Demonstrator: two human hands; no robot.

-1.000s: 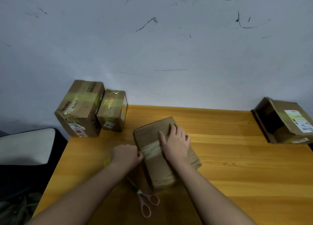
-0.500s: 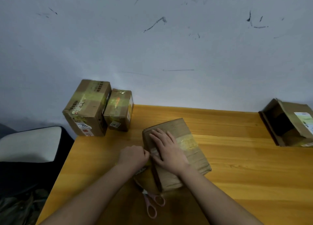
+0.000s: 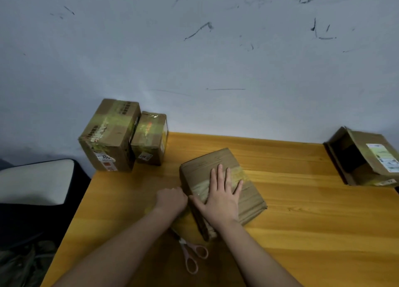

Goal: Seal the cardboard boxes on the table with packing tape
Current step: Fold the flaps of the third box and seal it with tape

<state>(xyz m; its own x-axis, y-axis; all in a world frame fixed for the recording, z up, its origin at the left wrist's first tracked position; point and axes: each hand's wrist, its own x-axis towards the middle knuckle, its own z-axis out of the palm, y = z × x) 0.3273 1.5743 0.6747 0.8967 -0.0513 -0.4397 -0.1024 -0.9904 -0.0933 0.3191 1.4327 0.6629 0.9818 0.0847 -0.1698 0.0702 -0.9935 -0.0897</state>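
Your right hand [image 3: 222,196] lies flat, fingers straight, on the tape [image 3: 201,189] across the box [image 3: 248,198] mid-worktop [image 3: 313,222]. Your left hand [image 3: 171,200] curls at the box's left edge; I cannot tell what its grip holds.

Pink-handled scissors [image 3: 192,257] lay at the lower centre on the wooden table [image 3: 313,232], a scuffed grey wall [image 3: 194,59] filled the top, and a white cushion [image 3: 34,182] sat at the left edge.
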